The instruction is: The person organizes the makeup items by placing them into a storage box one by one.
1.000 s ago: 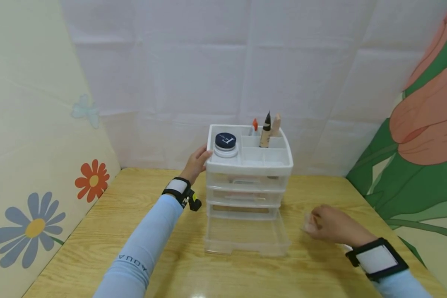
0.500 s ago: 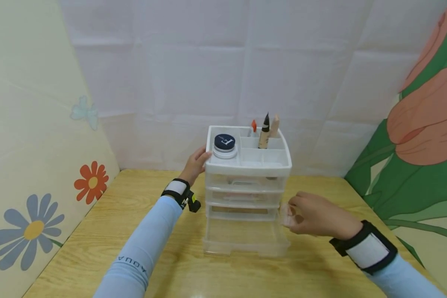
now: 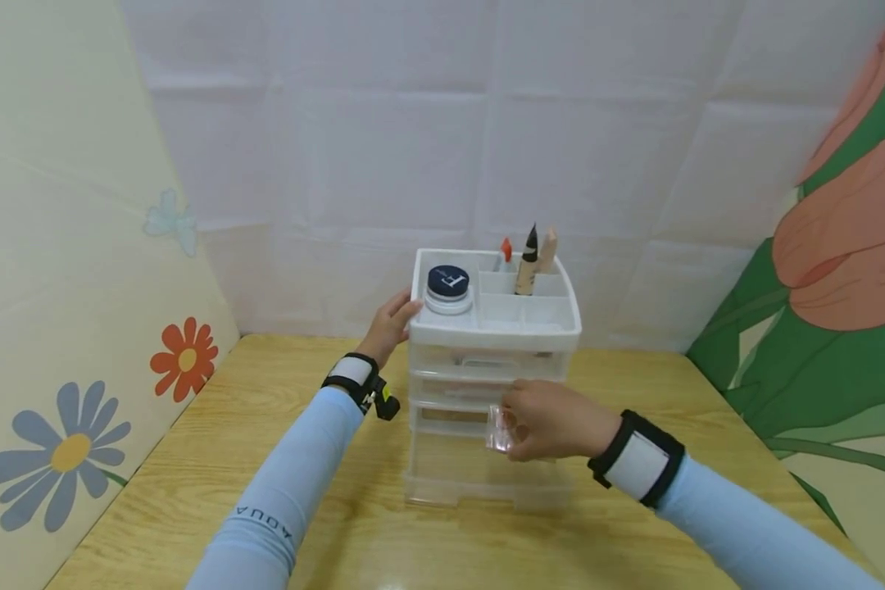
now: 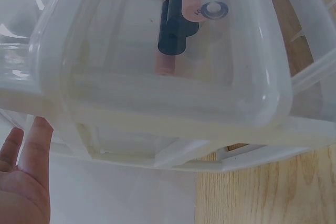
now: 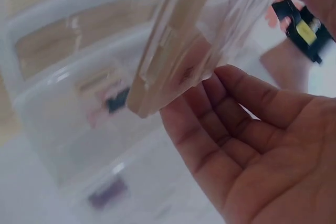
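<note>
A white drawer organizer (image 3: 496,338) stands on the table, its clear bottom drawer (image 3: 442,492) pulled out. My left hand (image 3: 391,326) rests against the organizer's left side near the top; in the left wrist view its visible fingers (image 4: 35,150) are straight. My right hand (image 3: 556,419) pinches a small clear plastic case (image 3: 498,429) above the pulled-out drawer. Close up in the right wrist view, the case (image 5: 173,61) has a pale, hinged-looking edge, and what it contains is unclear. Dark and pink cosmetic tubes (image 4: 176,30) lie inside an upper drawer.
On the organizer's top sit a dark-lidded jar (image 3: 448,283), a beige pen-like tube with a black tip (image 3: 527,266), a pinkish stick (image 3: 549,250) and a red-tipped item (image 3: 506,249). A white cloth (image 3: 354,147) hangs behind the wooden table (image 3: 295,385).
My right hand has moved left with the clear case, from the table's right side to over the open bottom drawer. The left hand has stayed at the organizer's side.
</note>
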Tool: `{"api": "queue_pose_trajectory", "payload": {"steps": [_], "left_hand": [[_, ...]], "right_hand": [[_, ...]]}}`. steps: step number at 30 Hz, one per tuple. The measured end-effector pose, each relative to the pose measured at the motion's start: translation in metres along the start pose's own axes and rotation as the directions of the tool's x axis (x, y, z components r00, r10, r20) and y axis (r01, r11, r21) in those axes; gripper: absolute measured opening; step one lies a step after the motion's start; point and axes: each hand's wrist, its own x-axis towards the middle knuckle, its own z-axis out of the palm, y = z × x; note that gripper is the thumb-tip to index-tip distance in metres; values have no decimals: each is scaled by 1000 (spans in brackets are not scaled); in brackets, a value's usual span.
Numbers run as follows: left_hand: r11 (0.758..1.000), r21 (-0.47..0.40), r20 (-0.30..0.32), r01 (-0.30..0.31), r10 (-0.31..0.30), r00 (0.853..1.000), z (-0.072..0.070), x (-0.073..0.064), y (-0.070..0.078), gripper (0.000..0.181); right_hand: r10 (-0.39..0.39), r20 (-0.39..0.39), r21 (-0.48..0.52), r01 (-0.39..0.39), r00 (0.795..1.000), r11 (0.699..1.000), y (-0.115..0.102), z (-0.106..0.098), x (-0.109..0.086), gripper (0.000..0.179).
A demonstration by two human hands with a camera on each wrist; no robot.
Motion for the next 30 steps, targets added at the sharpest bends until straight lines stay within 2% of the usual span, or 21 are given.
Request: {"api": "queue_pose_trajectory", "payload": {"steps": [5,15,20,24,27,30], "left_hand": [[1000,-1,-5,-6,6,1000,1,1,1,58],[1000,1,-2,-11,11,1000,3,2,1,58],[1000,0,2,-16,16,1000,2,3,1,56],[1000,-6,3,-24,24,1000,1,3,0,56],[1000,-1,2,-25,25,1000,0,2,-1,56],[1000,3,1,-20,20,1000,0,2,-3,56]], "right_hand": [[-48,29,-42,49,998,998,-6,12,24,25],[-116,111,-7,118,987,993,-11,43,61,21],[-174,132,27,172,976,985,-15,58,73,38],[-131,170,52,124,977,991,-18,69,79,45],[-74,221,78,58,973,995,-20,76,83,40],[-56,250,74,39,967,996,-20,84,87,39]]}}
